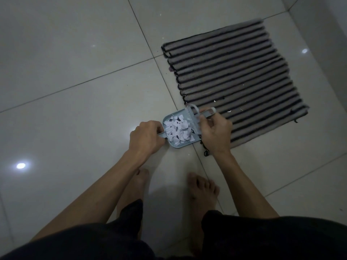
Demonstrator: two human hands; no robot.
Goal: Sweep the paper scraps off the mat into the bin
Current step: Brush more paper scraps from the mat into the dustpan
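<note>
A small pale blue dustpan (178,145) rests on the floor at the near left corner of the striped grey and black mat (234,76). It is heaped with white paper scraps (178,131). My left hand (145,137) grips the dustpan's handle. My right hand (216,132) holds a small pale blue brush (203,114) at the pan's open edge, its looped handle end pointing over the mat. Two or three white scraps (228,110) lie on the mat just beyond the brush. No bin is in view.
Glossy pale floor tiles (75,91) surround the mat. A wall (330,19) rises at the far right. My bare feet (202,186) stand just behind the dustpan. A tiny white speck (163,37) lies on the floor past the mat's far left corner.
</note>
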